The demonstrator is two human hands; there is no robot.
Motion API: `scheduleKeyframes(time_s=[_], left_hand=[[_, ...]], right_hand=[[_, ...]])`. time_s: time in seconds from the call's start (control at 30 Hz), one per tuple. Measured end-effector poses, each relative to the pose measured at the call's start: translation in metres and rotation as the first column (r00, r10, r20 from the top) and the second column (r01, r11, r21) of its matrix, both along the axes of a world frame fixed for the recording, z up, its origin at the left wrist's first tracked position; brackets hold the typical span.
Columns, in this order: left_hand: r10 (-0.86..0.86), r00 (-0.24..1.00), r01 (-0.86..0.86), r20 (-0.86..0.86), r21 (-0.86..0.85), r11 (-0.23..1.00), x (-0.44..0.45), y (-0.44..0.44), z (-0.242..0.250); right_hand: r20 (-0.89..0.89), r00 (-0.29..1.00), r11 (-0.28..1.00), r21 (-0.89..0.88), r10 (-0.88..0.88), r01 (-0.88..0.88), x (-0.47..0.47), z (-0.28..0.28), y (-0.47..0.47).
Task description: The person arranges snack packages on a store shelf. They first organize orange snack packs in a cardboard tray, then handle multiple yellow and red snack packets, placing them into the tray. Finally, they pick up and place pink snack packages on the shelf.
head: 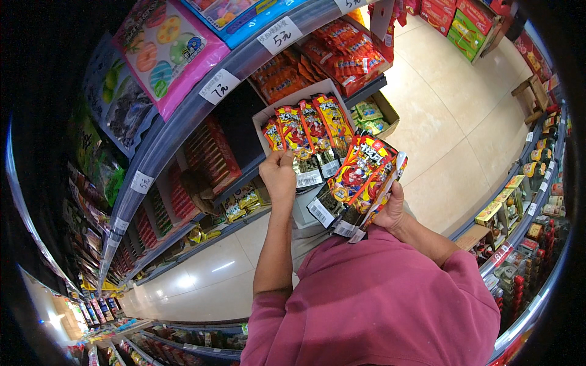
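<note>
An open cardboard box (259, 120) on the shelf holds several red, yellow and black plastic snack packets (316, 126), their lower ends sticking out over its near side. My left hand (278, 176) is at the box's near left corner, thumb and fingers pinched on the edge of a packet there; the fingertips are partly hidden. To the right, in front of the box, my right hand (390, 208) grips a fanned bunch of matching packets (364, 176) by their right side. The bunch is tilted, its barcoded ends pointing down and left.
Boxes of red snack packets (350, 50) stand behind the box. An upper shelf edge (183, 107) with handwritten price tags curves across the left, below large candy bags (169, 45). A carton of green packets (373, 116) sits lower. Stocked shelves (517, 238) line the right, beyond the tiled floor (448, 110).
</note>
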State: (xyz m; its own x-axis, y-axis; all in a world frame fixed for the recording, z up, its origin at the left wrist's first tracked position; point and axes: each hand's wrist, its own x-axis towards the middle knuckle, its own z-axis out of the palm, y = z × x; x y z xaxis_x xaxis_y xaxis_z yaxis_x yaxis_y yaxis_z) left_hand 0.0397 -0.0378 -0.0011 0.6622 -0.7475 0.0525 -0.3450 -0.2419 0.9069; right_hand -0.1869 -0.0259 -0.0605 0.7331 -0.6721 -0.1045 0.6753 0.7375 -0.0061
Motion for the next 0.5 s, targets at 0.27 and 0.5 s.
scheduleKeyframes(time_s=[0.27,0.5], left_hand=[[0.002,0.984,-0.013,0.178,0.060,0.998,-0.004,-0.005,-0.004],[-0.030,0.939,-0.024,0.343,0.153,0.988,-0.013,-0.005,0.012]], right_hand=[[-0.023,1.000,1.000,-0.030,-0.005,0.004,0.001,-0.001,0.000],[-0.029,1.000,0.998,-0.057,-0.006,0.005,0.001,0.002,-0.001]])
